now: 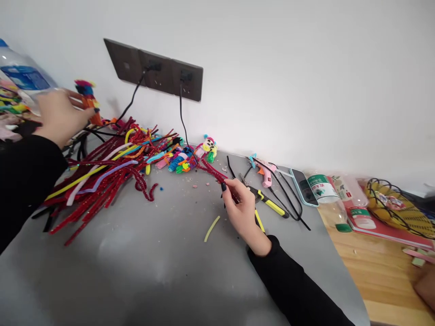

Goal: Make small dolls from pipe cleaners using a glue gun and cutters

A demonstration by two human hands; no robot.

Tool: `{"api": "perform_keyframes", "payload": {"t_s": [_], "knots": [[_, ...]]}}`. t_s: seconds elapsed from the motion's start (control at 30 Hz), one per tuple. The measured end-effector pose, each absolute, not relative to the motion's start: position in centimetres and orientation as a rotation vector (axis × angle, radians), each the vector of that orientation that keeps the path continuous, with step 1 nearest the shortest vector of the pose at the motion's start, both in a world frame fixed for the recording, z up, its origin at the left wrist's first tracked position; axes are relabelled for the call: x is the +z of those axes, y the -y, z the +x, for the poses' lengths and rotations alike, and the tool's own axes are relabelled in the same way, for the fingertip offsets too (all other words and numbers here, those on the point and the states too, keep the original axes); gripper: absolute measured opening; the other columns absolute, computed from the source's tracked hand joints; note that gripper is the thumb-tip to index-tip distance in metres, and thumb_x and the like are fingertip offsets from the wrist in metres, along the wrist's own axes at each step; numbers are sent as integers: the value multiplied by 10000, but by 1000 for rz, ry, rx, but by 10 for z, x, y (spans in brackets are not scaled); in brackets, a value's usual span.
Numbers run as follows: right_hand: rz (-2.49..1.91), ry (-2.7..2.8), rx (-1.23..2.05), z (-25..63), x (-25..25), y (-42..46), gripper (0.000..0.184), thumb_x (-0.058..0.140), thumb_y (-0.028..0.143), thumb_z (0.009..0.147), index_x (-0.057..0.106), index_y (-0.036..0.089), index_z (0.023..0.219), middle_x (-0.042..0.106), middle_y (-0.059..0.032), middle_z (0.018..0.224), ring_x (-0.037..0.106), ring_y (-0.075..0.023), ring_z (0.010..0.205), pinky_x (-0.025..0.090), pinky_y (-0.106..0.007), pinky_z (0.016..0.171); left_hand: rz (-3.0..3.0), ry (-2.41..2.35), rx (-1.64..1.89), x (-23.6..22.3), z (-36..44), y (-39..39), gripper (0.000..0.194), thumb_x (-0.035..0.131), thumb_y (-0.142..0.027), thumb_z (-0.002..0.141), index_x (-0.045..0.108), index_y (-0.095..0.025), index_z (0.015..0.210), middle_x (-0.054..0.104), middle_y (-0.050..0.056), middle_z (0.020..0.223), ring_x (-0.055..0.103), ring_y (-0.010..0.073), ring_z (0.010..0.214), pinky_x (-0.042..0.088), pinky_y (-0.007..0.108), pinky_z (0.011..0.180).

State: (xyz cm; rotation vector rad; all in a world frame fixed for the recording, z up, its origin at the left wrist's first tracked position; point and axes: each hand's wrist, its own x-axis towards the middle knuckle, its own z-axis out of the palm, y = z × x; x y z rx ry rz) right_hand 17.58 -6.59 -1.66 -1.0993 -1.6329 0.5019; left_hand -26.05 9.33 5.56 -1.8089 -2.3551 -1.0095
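Note:
My right hand (239,206) rests on the grey table (152,262), fingers closed on a dark red glittery pipe cleaner (212,170) that runs up and left toward a heap. My left hand (61,115) is raised at the far left, blurred, its fingers around a small multicoloured pipe-cleaner figure (87,97). A big pile of red, yellow, white and purple pipe cleaners (108,172) lies between my hands. Small colourful finished pieces (181,158) sit behind it by the wall.
Yellow-handled pliers (268,201), a pink glue gun (267,174), a phone (304,185) and black cables lie right of my right hand. A plastic bottle (328,199), a red book and a wire basket (397,206) sit on the wooden surface. A wall socket panel (154,68) and a water bottle (23,79) are behind.

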Motion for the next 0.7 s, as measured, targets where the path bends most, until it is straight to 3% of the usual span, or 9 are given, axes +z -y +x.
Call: {"api": "perform_keyframes", "payload": {"t_s": [0.1,0.23,0.37,0.53,0.7], "knots": [[-1124,1653,522,177,-17,65,172,533,282,991,684,205,961,602,20,716,502,-121,588,386,-250,542,-1760,2472,-902,40,-252,-101,796,460,-953,691,661,-265,1037,788,-68,921,637,326,1228,456,498,1139],[-1122,1658,520,177,-17,65,167,541,274,987,686,200,949,608,19,716,498,-119,587,383,-251,545,-1826,2515,-843,29,-251,-107,771,497,-989,634,544,-268,901,645,-80,684,621,315,1214,490,449,1043],[-1107,1673,523,176,-17,66,170,542,249,982,701,193,960,618,15,716,501,-121,584,381,-252,543,-1894,2527,-819,26,-256,-117,778,529,-983,597,442,-245,830,567,-48,651,622,319,1217,469,441,1035],[-1120,1693,524,176,-17,66,187,538,246,984,716,190,973,626,9,719,509,-124,587,390,-255,550,-1891,2561,-779,27,-256,-121,799,582,-975,563,422,-232,809,505,-48,606,642,314,1184,482,430,989],[-1096,1696,523,175,-18,66,186,542,235,984,719,181,968,638,6,726,524,-123,591,397,-253,553,-1853,2491,-826,60,-270,-120,738,602,-940,535,471,-243,741,618,-51,618,610,341,1266,426,470,1140]]}}
